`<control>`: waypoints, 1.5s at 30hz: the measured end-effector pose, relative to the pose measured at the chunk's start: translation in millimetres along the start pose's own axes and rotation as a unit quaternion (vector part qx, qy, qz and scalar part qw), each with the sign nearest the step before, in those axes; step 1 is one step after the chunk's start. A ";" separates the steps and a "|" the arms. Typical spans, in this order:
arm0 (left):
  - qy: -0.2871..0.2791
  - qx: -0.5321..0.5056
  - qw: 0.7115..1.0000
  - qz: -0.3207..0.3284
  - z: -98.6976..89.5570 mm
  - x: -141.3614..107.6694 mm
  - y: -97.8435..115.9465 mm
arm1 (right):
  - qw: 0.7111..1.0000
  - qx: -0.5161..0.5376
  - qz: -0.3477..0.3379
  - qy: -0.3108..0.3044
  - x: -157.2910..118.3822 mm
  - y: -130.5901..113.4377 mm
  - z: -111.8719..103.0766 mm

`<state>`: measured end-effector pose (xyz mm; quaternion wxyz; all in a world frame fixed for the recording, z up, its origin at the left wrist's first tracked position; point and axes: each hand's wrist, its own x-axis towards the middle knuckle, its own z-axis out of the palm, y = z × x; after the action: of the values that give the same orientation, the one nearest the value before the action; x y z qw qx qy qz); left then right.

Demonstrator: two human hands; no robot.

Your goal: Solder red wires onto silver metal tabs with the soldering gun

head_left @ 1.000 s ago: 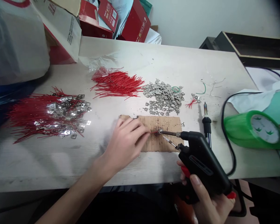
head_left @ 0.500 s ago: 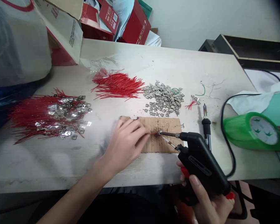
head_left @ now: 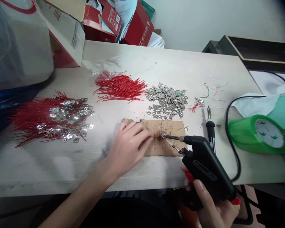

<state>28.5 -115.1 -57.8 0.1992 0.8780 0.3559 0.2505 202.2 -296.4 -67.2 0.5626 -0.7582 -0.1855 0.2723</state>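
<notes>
- Pale tabletop (head_left: 114, 110) spans my view, wall (head_left: 192, 25) at upper right.
- At centre I see the left hand (head_left: 131, 144) pinching a thin red wire (head_left: 157, 136) over scorched cardboard (head_left: 167, 152).
- Lower right, well apart, the right hand (head_left: 210, 202) is wrapped around a black soldering gun (head_left: 206, 164); its tip is at the wire's far end, contact too small for me to judge.
- Metal tabs (head_left: 165, 100) lie just above the cardboard.

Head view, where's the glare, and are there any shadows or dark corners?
Head view: white glints on the silver flat metal tabs at left; head view: soft shadow on the pale flat table just left of the black plastic soldering gun; head view: top-right corner dark.
</notes>
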 end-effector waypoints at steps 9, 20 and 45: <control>0.001 -0.002 1.000 -0.001 -0.4 -0.3 -0.8 | 0.999 -0.025 -0.022 -0.019 1.4 -0.7 -2.9; -0.001 -0.005 1.000 -0.002 -1.0 0.1 -0.9 | 0.999 -0.028 -0.019 -0.013 1.6 -5.9 0.6; 0.000 0.005 1.000 0.001 -0.7 0.1 -0.1 | 0.994 0.086 -0.062 0.009 5.5 4.9 5.0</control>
<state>28.1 -114.9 -57.2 0.1943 0.8792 0.3567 0.2489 203.3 -290.9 -74.1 0.6433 -0.6966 -0.2024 0.2448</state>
